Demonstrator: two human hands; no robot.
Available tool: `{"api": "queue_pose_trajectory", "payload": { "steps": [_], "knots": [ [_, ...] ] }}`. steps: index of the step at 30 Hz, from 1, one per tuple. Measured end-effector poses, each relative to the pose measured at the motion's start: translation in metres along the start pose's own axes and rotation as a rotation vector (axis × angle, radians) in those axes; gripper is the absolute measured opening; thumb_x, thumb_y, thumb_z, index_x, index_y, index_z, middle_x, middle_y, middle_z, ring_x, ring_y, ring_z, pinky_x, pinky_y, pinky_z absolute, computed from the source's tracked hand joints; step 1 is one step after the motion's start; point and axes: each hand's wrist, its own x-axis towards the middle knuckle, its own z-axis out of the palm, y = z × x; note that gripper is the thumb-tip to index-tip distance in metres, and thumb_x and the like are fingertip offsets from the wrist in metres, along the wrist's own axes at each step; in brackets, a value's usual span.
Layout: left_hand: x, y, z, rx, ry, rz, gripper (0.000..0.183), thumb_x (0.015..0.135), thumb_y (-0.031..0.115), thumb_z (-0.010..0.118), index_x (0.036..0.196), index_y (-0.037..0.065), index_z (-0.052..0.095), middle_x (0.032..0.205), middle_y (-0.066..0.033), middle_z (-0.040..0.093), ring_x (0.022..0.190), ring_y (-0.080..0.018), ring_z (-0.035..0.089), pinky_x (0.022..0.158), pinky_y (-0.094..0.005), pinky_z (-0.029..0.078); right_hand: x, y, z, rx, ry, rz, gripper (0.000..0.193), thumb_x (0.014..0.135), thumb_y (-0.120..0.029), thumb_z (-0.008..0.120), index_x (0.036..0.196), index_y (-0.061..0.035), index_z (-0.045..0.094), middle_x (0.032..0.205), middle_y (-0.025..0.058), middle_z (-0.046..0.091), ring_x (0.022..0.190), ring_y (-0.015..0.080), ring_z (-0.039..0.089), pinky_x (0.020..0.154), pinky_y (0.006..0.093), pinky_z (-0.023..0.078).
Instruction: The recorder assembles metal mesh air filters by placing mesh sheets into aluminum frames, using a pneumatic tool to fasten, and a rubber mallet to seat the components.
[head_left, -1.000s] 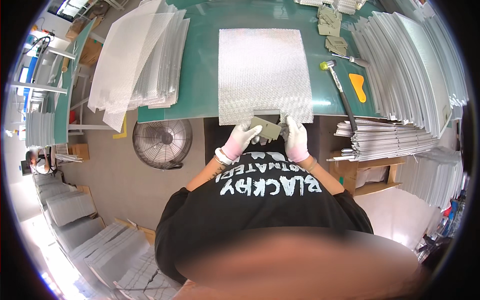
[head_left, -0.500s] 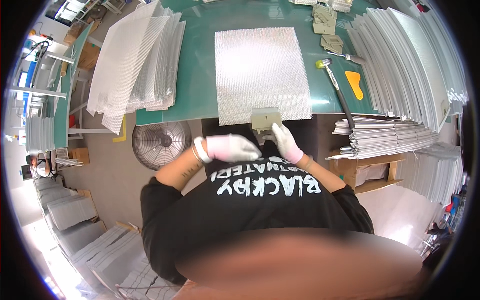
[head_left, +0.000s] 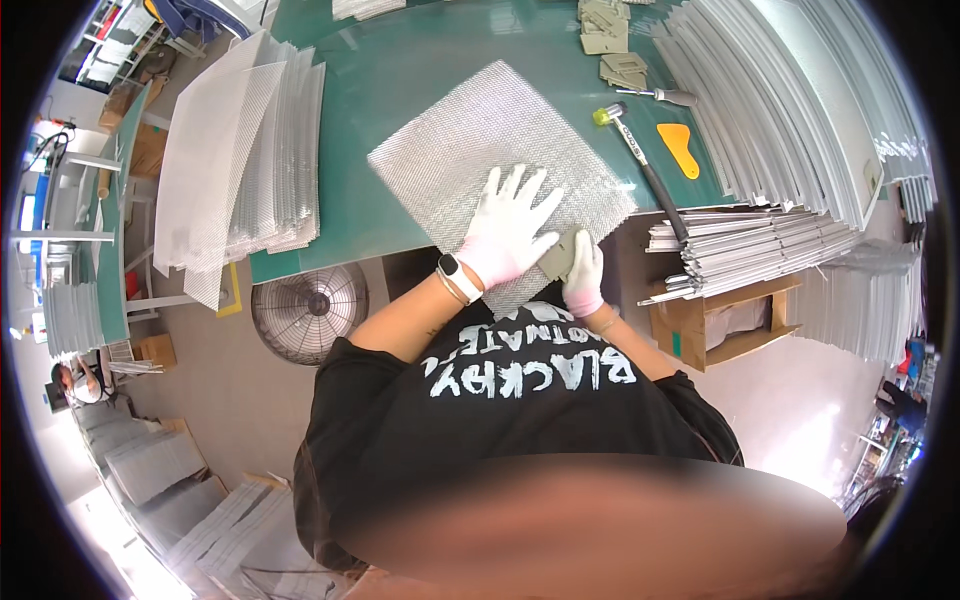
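A silvery mesh sheet (head_left: 470, 135) lies turned cornerwise on the green table (head_left: 345, 215), its near corner jutting over the front edge towards my shirt. My left hand (head_left: 507, 228), in a white and pink glove, presses flat on the sheet with fingers spread. At the sheet's near right side, my gloved right hand (head_left: 584, 278) grips a small grey-green plate (head_left: 557, 262). The plate sits against the sheet's edge, and part of it is hidden by my right fingers.
Mesh sheets (head_left: 290, 150) are stacked at left. To the right lie a mallet (head_left: 658, 182), an orange scraper (head_left: 679, 150), a screwdriver (head_left: 675, 97), several grey-green plates (head_left: 605, 42) and stacked panels (head_left: 740, 110). Below are metal strips (head_left: 750, 250), a cardboard box (head_left: 740, 330) and a fan (head_left: 310, 310).
The mesh sheet has turned from square-on to cornerwise. My left hand has moved from near my shirt onto the sheet and spread out. My right hand has stayed at the plate, shifting slightly right.
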Motion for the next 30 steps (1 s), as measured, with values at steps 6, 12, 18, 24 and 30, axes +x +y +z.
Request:
{"api": "queue_pose_trajectory", "payload": {
  "steps": [6,12,18,24,30],
  "knots": [
    [-0.002,0.001,-0.001,-0.03,-0.038,-0.021,0.06,0.088,0.042,0.059,0.14,0.015,0.048,0.146,-0.0186,0.04,0.137,-0.0413,0.033,0.114,-0.058,0.019,0.017,-0.042,-0.02,0.92,-0.073,0.787,0.02,0.1,-0.019,0.053,0.103,0.0001,0.06,0.091,0.006,0.063,0.083,0.0107,0.059,0.07,0.0268,0.049],
    [0.001,0.003,-0.003,-0.031,-0.055,-0.024,0.059,0.088,0.04,0.059,0.139,0.014,0.048,0.146,-0.0182,0.04,0.137,-0.0413,0.033,0.114,-0.0579,0.019,0.014,-0.027,-0.009,0.745,-0.085,0.613,0.026,0.101,-0.024,0.052,0.104,0.0011,0.06,0.088,0.0063,0.064,0.08,0.0128,0.061,0.072,0.0271,0.05],
    [0.01,-0.043,-0.004,0.045,-0.065,0.028,0.055,0.09,0.032,0.058,0.14,0.013,0.047,0.144,-0.0168,0.044,0.136,-0.0364,0.037,0.115,-0.0556,0.023,0.052,-0.036,-0.025,0.827,-0.941,1.006,0.048,0.097,-0.045,0.053,0.104,0.0022,0.063,0.091,0.0159,0.069,0.071,0.023,0.068,0.06,0.0344,0.056],
    [-0.021,-0.143,-0.03,-0.701,0.402,-0.562,0.054,0.096,0.022,0.055,0.143,0.001,0.039,0.14,-0.0178,0.048,0.134,-0.0295,0.042,0.114,-0.037,0.03,0.146,-0.068,-0.119,0.742,-1.548,0.385,0.04,0.095,-0.03,0.06,0.117,0.0025,0.064,0.097,0.0141,0.072,0.097,0.0205,0.067,0.091,0.0341,0.051],
    [-0.012,-0.162,-0.042,-1.811,0.618,-0.768,0.052,0.097,0.02,0.054,0.14,-0.006,0.037,0.14,-0.0169,0.046,0.13,-0.0245,0.044,0.11,-0.0349,0.034,0.214,-0.022,-0.041,-0.435,-0.593,0.041,0.059,0.09,-0.046,0.058,0.117,0.0067,0.055,0.115,0.0274,0.059,0.112,0.0393,0.057,0.097,0.0429,0.046]
  ]
}}
